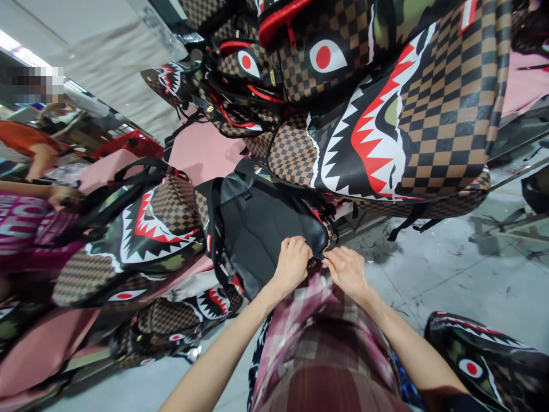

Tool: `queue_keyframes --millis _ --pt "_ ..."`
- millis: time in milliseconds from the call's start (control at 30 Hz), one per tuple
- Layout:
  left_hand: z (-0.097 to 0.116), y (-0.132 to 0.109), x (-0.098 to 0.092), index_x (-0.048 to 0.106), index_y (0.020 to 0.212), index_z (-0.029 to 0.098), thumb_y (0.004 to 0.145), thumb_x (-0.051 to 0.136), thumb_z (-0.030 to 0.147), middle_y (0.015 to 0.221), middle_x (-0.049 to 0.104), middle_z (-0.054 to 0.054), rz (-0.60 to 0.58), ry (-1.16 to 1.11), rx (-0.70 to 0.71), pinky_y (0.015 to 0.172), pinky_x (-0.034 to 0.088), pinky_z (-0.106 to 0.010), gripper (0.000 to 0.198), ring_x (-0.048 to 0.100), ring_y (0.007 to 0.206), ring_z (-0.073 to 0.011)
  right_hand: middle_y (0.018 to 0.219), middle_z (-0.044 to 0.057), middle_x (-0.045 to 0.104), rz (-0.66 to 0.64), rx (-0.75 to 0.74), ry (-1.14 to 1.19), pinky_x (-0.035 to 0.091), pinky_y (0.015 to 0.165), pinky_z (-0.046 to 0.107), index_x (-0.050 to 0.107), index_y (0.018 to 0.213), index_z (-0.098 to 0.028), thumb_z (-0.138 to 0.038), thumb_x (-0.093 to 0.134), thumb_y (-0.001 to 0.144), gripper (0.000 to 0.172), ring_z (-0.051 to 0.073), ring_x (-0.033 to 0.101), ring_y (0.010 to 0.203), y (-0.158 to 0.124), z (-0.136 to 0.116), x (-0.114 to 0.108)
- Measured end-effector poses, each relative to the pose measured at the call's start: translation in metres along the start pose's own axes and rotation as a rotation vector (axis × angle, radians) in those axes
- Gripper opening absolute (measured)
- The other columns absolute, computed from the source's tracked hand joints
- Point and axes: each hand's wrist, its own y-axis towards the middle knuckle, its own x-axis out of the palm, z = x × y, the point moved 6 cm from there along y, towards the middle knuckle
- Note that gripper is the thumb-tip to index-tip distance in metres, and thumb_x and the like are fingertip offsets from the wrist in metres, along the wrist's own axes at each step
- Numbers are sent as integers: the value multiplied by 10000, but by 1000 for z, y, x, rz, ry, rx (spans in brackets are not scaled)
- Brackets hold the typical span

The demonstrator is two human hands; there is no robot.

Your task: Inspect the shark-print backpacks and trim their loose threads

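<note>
A backpack (261, 223) lies in front of me with its plain black back panel facing up and its edge against my plaid clothing. My left hand (294, 260) is closed on the near edge of this backpack, fingers curled over the rim. Close beside it, my right hand (345, 270) pinches a small dark bit at the corner of the same edge; whether that is a zipper pull or a strap end I cannot make out. Red trim shows along the backpack's sides.
Checkered shark-mouth backpacks (386, 126) are heaped at the upper right. Another shark-mouth backpack (146, 229) lies on the left by a person in purple (38, 223). Pink work surfaces (206, 149) run beneath them. One more bag (476, 360) sits on the floor (398, 274) at right.
</note>
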Motion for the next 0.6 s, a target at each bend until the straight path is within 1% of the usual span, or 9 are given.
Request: queue_keyframes --millis 67,167,200,233,267,333,367,500,600 --pt "0 2 -5 603 758 135 823 434 115 914 606 -107 -48 -125 -13 888 331 -403 182 472 1047 -253 823 25 692 11 88 121 387 689 277 675 871 -220 -271 509 855 175 176 584 776 -2 12 -1" --pt "4 15 -8 624 664 165 914 332 224 784 626 -36 -251 -397 57 856 352 -316 389 542 908 -175 867 -5 702 84 379 387 423 691 261 677 875 -239 -303 546 812 159 161 613 758 -14 47 1" --pt "4 22 -9 638 662 174 928 312 262 773 627 -24 -280 -423 54 833 358 -297 429 551 859 -158 880 -8 703 112 470 456 431 688 259 677 883 -241 -316 554 797 168 162 620 758 -20 59 3" --pt "2 32 -10 660 705 184 929 321 299 796 629 -20 -271 -396 24 813 359 -293 422 550 835 -153 885 -7 704 137 539 500 437 686 261 676 895 -240 -328 558 785 184 167 624 760 -25 68 6" --pt "-2 41 -11 678 792 197 919 357 335 842 629 -24 -227 -328 -31 796 356 -298 372 544 839 -160 883 -3 705 157 584 521 441 692 267 675 905 -237 -339 555 778 202 174 627 767 -29 74 8" --pt "-5 59 -10 663 970 227 869 469 388 932 613 -41 -137 -155 -113 789 343 -321 272 522 894 -191 869 6 707 190 630 518 444 709 280 676 910 -233 -358 542 775 229 185 628 771 -33 80 12" --pt "-2 65 -7 653 1002 240 854 496 393 954 605 -46 -125 -83 -113 793 335 -332 265 509 920 -203 870 8 707 199 640 502 445 713 285 676 915 -234 -368 536 773 240 187 627 768 -33 81 14" --pt "15 73 6 658 882 202 876 454 330 922 596 -58 -180 61 -30 770 344 -326 240 506 894 -201 915 7 703 199 618 437 444 720 292 677 930 -245 -374 525 771 255 188 627 781 -26 75 18" --pt "16 72 11 624 873 162 881 415 283 915 586 -78 -229 58 -49 684 376 -286 241 531 861 -199 909 9 704 198 623 418 443 714 302 680 923 -245 -377 514 777 257 194 627 778 -23 73 18"
